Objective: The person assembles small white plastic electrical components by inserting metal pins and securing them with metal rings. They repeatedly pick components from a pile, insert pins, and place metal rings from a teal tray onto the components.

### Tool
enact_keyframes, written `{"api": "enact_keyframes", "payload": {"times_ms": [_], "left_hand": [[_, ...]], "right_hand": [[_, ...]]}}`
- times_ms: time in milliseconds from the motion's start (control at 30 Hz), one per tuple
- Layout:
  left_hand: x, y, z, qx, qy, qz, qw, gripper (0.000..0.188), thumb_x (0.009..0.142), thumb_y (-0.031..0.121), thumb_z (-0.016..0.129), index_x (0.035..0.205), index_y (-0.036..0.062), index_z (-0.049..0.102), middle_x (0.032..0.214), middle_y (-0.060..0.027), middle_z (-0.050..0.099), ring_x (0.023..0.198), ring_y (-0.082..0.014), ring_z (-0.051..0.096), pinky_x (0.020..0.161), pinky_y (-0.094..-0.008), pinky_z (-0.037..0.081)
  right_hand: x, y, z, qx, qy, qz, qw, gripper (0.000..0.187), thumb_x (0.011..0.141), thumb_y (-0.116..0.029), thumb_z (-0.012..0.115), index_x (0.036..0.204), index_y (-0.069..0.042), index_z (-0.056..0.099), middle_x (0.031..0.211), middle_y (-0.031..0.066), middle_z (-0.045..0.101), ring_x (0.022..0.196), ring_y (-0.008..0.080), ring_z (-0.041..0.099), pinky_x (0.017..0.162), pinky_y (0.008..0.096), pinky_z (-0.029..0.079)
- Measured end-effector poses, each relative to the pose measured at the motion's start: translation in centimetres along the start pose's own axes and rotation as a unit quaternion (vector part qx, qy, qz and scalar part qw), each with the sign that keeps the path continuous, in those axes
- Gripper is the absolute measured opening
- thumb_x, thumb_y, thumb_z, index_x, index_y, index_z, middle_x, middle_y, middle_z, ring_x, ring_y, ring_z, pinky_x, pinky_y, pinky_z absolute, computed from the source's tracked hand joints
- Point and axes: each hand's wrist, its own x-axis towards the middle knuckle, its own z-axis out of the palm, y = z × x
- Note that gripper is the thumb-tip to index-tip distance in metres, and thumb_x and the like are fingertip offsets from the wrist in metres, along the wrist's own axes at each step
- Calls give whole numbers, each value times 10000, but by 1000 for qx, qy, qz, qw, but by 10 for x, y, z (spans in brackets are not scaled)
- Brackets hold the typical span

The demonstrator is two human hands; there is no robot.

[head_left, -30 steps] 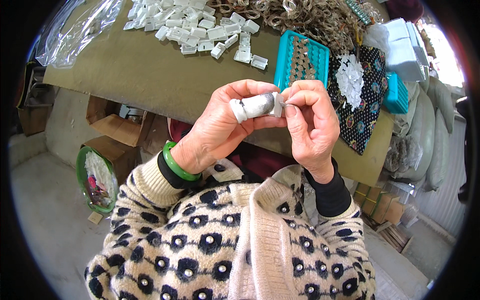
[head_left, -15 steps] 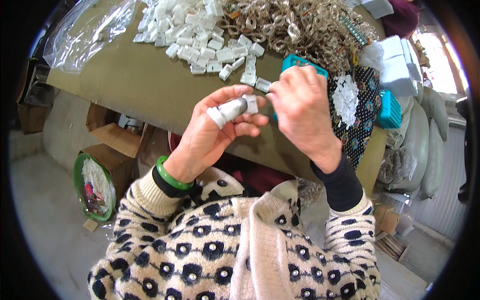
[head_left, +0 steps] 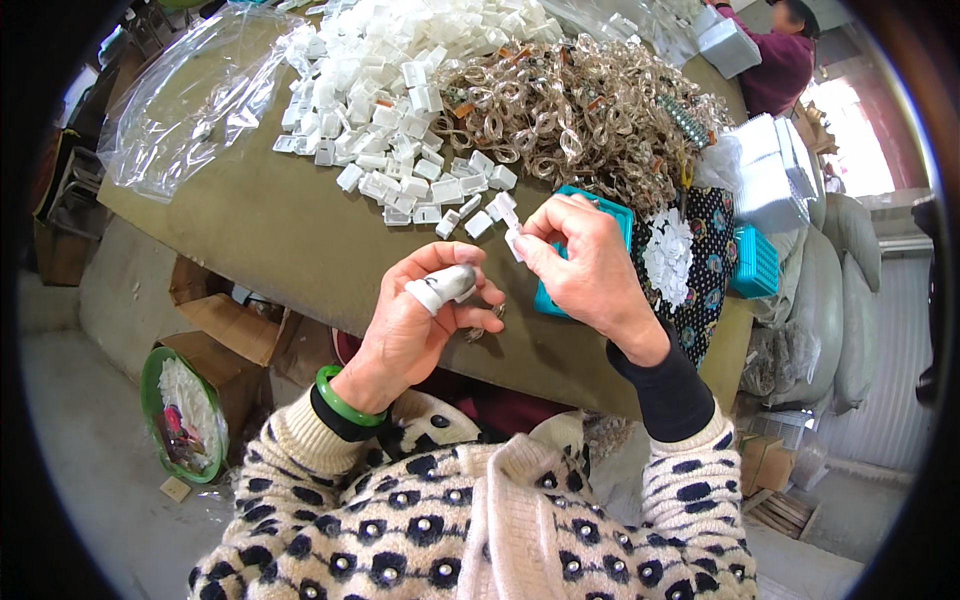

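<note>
Bare tabletop [head_left: 280,240] left; white clips [head_left: 400,110] block ahead.

A stubby white plastic cylinder [head_left: 441,287] tilted in one grip — a small white clip [head_left: 514,243] pinched in the other.

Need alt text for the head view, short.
Left hand holds a small white cylindrical piece; right hand pinches a small white clip above an olive table with piles of white clips and clear chain links.

Hands now apart, right hand [head_left: 590,270] lifted off the taped left thumb [head_left: 442,285], pinching a small white clip [head_left: 513,240]
</note>
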Motion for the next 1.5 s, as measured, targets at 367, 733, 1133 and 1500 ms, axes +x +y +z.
{"api": "enact_keyframes", "payload": {"times_ms": [367,733,1133,1500], "left_hand": [[13,0,8,0,44,-5,999,252,907,37,686,1150,-8,636,1043,-148,690,815,-209,711,678,-322,618],[23,-1,6,33,39,-3,999,349,851,137,778,1149,22,638,1041,-134,690,781,-166,672,658,-297,568],[35,8,16,37,7,22,999,320,871,169,756,1117,11,627,980,-99,667,773,-149,662,653,-278,555],[28,31,20,54,-56,29,997,165,890,131,738,930,38,607,1127,-177,668,780,-154,690,598,-252,548]], "right_hand": [[32,13,-14,-108,186,-106,971,54,858,-22,661,856,-29,607,802,124,579,713,301,599,638,388,480],[59,48,-55,314,152,135,927,72,882,-50,699,871,10,661,814,104,704,687,177,688,633,295,558],[19,25,-39,557,47,99,823,144,932,-67,630,1050,16,634,875,23,613,662,86,512,650,278,476],[-28,-7,-2,345,-6,68,936,168,936,-152,650,839,-30,587,673,-44,529,594,28,425,554,217,343]]}}
